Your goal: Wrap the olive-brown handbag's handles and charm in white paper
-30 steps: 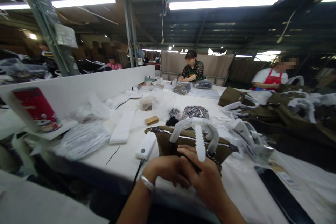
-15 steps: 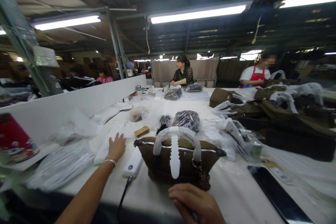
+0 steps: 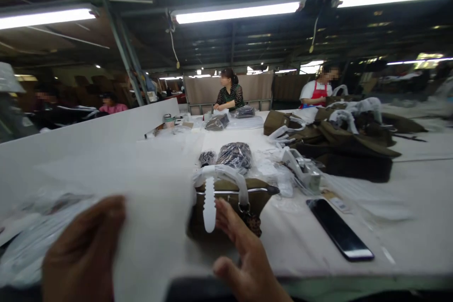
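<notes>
A thin white sheet (image 3: 152, 226), smeared by motion, is pinched along its left edge by my left hand (image 3: 85, 250). The sheet hangs in front of the table's left part and hides what lies behind it. My right hand (image 3: 244, 255) holds nothing, with thumb and fingers apart, its fingertips in front of the handbag. That olive handbag (image 3: 197, 222) stands upright with wrapped handles (image 3: 242, 188) and a silver zip. A white notched strip (image 3: 209, 207) hangs from the handles, and a leopard-print charm (image 3: 254, 224) dangles at the right.
A black phone (image 3: 338, 229) lies on the right. Behind the handbag sits a plastic-wrapped dark bundle (image 3: 234, 156). More olive bags (image 3: 354, 151) are heaped at the back right. A white partition (image 3: 88, 137) runs along the left. Two co-workers (image 3: 230, 92) (image 3: 316, 89) are across the table.
My left hand has come back toward me, lifting the white sheet. My right hand has opened and moved up to the handbag. The view has turned right.
</notes>
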Demonstrator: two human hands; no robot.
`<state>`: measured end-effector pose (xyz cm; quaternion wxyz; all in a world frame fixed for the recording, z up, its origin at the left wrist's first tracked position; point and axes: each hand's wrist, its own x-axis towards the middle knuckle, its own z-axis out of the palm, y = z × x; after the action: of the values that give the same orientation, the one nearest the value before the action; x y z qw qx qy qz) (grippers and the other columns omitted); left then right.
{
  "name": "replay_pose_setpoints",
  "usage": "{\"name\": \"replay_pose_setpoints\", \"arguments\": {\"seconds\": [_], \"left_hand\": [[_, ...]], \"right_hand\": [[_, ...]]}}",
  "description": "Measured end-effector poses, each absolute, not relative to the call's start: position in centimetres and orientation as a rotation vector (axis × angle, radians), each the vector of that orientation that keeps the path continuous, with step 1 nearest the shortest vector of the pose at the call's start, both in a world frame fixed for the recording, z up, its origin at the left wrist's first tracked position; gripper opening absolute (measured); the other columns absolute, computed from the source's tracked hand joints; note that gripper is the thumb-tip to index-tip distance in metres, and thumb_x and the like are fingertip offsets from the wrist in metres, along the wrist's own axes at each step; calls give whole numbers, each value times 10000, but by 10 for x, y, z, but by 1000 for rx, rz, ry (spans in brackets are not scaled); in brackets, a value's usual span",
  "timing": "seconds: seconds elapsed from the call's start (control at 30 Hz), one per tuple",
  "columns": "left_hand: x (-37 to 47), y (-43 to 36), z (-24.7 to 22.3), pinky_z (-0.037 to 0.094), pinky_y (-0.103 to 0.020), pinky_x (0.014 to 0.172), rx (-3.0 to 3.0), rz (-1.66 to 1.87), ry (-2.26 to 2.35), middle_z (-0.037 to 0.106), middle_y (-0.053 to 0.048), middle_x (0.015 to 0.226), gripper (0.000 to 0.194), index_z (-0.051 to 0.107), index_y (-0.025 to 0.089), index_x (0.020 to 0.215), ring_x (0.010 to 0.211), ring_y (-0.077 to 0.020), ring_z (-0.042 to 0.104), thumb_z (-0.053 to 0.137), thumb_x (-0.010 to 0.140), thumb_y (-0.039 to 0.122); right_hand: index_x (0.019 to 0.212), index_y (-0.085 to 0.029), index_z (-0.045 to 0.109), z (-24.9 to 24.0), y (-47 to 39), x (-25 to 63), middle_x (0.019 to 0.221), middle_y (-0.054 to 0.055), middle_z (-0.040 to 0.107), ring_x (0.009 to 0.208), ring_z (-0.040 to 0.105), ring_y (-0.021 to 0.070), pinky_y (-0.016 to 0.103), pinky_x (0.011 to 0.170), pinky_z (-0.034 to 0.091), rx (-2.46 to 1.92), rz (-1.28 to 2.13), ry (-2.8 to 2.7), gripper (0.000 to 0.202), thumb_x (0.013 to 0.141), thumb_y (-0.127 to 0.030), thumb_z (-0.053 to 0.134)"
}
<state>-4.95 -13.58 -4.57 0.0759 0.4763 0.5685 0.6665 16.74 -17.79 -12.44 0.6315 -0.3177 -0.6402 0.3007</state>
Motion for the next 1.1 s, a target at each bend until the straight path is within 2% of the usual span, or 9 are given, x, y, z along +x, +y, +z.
{"name": "replay_pose_setpoints", "arguments": {"seconds": [0.03, 0.13, 0.27, 0.37, 0.53, 0.63, 0.7, 0.8, 1.1], "left_hand": [[-37, -151, -50, 627, -255, 583, 1585, 1865, 1661, 776, 48, 863, 284, 781, 317, 944, 801, -219, 734, 746, 776, 543], [-6, -170, -70, 647, -259, 745, 2231, 1540, 1266, 779, 87, 933, 141, 779, 408, 935, 832, -191, 754, 643, 898, 420], [34, -168, -105, 595, -217, 890, 2576, 1456, 944, 766, 50, 1083, 292, 745, 374, 1118, 968, -170, 745, 582, 946, 203], [61, -174, -127, 564, -180, 915, 2615, 1345, 781, 757, 1, 1128, 365, 733, 305, 1166, 1021, -153, 729, 539, 937, 97], [77, -180, -146, 553, -263, 984, 2030, 1232, 991, 727, -6, 1208, 238, 695, 294, 1172, 1119, -199, 692, 600, 959, 339], [74, -170, -155, 563, -329, 978, 1649, 1215, 1166, 726, -55, 1189, 380, 634, 225, 1206, 1090, -238, 698, 555, 949, 494], [73, -164, -159, 534, -364, 1022, 1601, 1131, 1200, 709, -87, 1220, 463, 621, 187, 1214, 1139, -271, 671, 555, 909, 530], [74, -161, -163, 514, -380, 1033, 1606, 1015, 1184, 682, -109, 1281, 550, 606, 159, 1264, 1206, -314, 623, 605, 826, 489], [88, -147, -165, 439, -435, 1096, 1546, 985, 1414, 723, -127, 1196, 386, 728, 169, 1131, 1213, -335, 609, 457, 871, 255]], "right_hand": [[1482, -234, 486, -117, -183, 172, 1419, 139, 594, 1273, 606, 302, 402, 1043, 534, -735, 732, -1470, 716, 887, -599, 646], [1391, -251, 588, -106, -203, 195, 1268, 120, 698, 1209, 652, 311, 428, 987, 568, -840, 819, -1444, 614, 918, -641, 556], [1393, -220, 577, -124, -238, 228, 1194, 166, 722, 1157, 683, 320, 440, 920, 605, -935, 760, -1226, 789, 906, -789, 330], [1356, -211, 600, -148, -262, 251, 1170, 175, 729, 1119, 698, 336, 475, 894, 608, -1014, 810, -1083, 746, 885, -768, 443], [1147, -153, 717, -166, -282, 291, 1109, 138, 758, 1028, 724, 330, 459, 905, 601, -1275, 891, -601, 521, 829, -566, 725], [1141, -118, 728, -164, -274, 301, 1074, 141, 765, 963, 734, 328, 432, 853, 611, -1288, 1013, -670, 574, 804, -582, 741], [1195, -132, 716, -163, -259, 297, 1160, 140, 743, 1025, 720, 322, 438, 923, 585, -1250, 1030, -854, 579, 798, -550, 758], [1305, -177, 658, -167, -229, 278, 1333, 119, 664, 1210, 643, 308, 451, 1066, 503, -1185, 907, -1069, 592, 823, -512, 739], [1081, -152, 754, -222, -187, 247, 1088, 133, 766, 1159, 662, 404, 561, 1060, 497, -1520, 849, -1081, 603, 788, -667, 643]]}}
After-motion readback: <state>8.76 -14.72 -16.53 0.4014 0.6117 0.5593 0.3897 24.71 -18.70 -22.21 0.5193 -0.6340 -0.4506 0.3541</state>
